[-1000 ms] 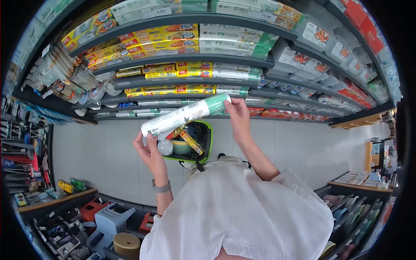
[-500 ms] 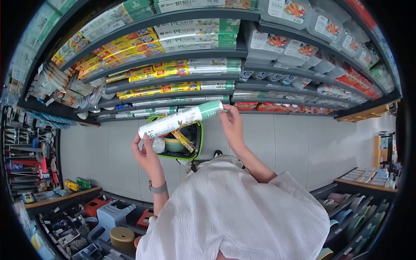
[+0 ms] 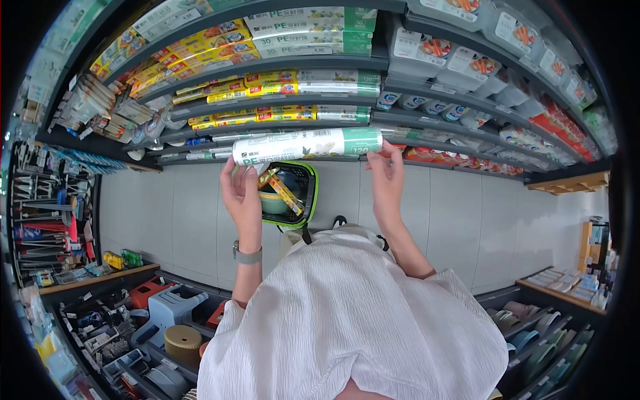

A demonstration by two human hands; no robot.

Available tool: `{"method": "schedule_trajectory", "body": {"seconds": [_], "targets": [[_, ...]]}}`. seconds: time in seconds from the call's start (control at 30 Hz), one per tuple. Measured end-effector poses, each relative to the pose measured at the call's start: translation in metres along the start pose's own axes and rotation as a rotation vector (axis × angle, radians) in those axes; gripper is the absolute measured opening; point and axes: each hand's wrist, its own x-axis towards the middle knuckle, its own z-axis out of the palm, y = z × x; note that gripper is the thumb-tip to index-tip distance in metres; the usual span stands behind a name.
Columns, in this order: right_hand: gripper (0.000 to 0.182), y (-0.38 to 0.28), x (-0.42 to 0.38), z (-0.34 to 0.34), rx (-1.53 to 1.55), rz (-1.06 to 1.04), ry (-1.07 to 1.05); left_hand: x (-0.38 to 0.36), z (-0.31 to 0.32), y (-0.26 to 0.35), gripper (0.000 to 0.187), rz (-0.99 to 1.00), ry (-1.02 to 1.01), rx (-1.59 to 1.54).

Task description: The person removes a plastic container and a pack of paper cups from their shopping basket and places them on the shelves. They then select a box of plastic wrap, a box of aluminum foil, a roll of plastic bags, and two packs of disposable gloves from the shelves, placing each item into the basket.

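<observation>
A roll of PE cling bags or film (image 3: 308,147), white and green and marked 120, is held up nearly level in front of the shelves. My left hand (image 3: 241,190) grips its left end, and my right hand (image 3: 385,177) holds the green right end. Below the roll, a black basket with a bright green rim (image 3: 313,193) is partly hidden by it. Inside the basket lie a green round container (image 3: 272,203) and a yellow narrow box (image 3: 287,195).
Shelves ahead carry yellow boxes (image 3: 270,89), PE film boxes (image 3: 313,43) and clear plastic containers (image 3: 420,47). Behind me on the left are a blue-grey stool (image 3: 175,307) and a gold bin (image 3: 183,343). Bowls (image 3: 527,333) fill a rack at lower right.
The roll has moved up and to the right and turned from slanted to nearly level, both hands still on it. The view has shifted slightly.
</observation>
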Motion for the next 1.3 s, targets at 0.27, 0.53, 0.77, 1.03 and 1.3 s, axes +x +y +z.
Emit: {"method": "schedule_trajectory", "body": {"seconds": [0.27,0.53,0.77,1.03,1.3], "targets": [[0.040,-0.006,-0.007,0.000,-0.097,-0.117,0.056,0.011,-0.013,-0.012,0.053,0.130,-0.089,0.080],[0.044,-0.007,-0.029,0.020,-0.172,-0.095,0.097,0.025,-0.030,-0.018,0.054,0.112,-0.152,0.023],[0.045,-0.002,-0.045,0.048,-0.217,-0.050,0.149,0.037,-0.058,-0.017,0.051,0.123,-0.166,0.032],[0.044,0.009,-0.054,0.072,-0.272,-0.032,0.096,0.046,-0.092,-0.024,0.053,0.086,-0.148,-0.002],[0.046,0.036,-0.066,0.092,-0.325,0.031,0.141,0.044,-0.126,-0.045,0.050,0.031,-0.182,0.011]]}}
